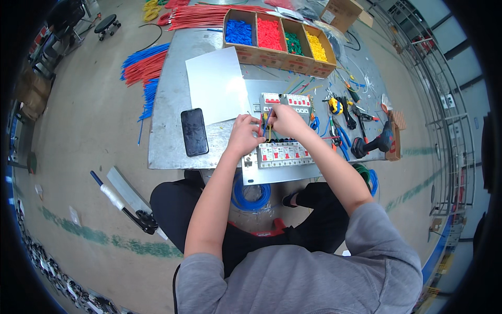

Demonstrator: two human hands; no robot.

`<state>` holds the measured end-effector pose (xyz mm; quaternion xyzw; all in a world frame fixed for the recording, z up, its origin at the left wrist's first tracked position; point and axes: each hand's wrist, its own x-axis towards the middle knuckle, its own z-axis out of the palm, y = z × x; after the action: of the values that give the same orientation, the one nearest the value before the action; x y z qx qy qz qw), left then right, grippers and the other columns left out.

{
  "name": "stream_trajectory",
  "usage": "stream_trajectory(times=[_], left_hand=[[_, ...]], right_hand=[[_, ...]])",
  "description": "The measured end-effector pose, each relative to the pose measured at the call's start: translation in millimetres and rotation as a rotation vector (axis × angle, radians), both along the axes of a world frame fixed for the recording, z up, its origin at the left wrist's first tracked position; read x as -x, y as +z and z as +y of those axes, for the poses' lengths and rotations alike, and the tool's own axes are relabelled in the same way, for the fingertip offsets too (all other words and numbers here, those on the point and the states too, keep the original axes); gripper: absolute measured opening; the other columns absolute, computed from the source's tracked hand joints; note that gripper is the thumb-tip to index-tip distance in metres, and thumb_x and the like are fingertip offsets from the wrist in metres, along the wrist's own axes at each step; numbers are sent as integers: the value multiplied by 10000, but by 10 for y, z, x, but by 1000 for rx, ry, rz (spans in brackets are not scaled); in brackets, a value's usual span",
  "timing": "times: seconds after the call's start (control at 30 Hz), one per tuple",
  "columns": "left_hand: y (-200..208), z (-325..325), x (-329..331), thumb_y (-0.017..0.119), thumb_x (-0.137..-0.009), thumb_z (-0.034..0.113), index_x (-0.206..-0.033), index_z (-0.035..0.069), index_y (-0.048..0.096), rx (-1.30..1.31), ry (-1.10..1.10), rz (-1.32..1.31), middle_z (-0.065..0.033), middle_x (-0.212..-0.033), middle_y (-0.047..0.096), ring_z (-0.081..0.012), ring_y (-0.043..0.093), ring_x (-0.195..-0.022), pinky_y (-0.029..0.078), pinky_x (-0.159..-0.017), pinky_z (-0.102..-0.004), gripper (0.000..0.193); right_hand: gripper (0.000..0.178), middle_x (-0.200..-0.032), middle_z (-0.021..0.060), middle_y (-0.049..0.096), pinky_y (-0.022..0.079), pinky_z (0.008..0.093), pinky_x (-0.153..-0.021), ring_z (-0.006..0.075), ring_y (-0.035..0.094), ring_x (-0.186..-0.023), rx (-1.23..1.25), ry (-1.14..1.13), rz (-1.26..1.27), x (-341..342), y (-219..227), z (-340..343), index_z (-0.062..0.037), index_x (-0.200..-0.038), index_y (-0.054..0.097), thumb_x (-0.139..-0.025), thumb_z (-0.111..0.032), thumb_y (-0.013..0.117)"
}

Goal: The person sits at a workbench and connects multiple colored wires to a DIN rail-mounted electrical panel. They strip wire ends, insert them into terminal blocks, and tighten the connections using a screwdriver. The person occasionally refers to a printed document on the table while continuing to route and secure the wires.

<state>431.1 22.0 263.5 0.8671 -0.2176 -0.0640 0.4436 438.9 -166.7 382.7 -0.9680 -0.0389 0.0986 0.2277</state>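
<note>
A metal mounting plate lies at the table's near edge with two rows of white circuit breakers on it. My left hand is at the gap between the rows, its fingers closed about a red wire. Reaching in from the other side, my right hand pinches a blue wire just below the far breakers. A yellow wire runs down between the hands towards the near breakers. My fingers partly hide the wire ends.
Left of the plate are a black phone and a white sheet. Beyond stands a cardboard box of blue, red, green and yellow sleeves. A cordless drill, pliers and a tape measure lie right. A blue wire coil sits below the table edge.
</note>
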Motion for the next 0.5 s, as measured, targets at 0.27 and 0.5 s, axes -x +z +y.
stream_trajectory(times=[0.27,0.5], left_hand=[[122,70,-67,997,-751,318,-849,140,861,-113,-78,-10,4,-1457,673,-297,482,-1477,368,-1313,-466,244],[248,5,-28,1026,-730,448,-844,147,873,-170,-56,-22,8,-1401,675,-270,498,-1395,370,-1282,-445,357]], right_hand=[[76,-809,208,778,614,455,-700,316,810,-751,-324,-152,48,12,-251,-110,50,-1005,708,-1030,-20,696],[79,-823,178,780,617,413,-692,272,807,-767,-324,-95,102,-192,-393,-171,51,-1050,725,-1044,-26,707]])
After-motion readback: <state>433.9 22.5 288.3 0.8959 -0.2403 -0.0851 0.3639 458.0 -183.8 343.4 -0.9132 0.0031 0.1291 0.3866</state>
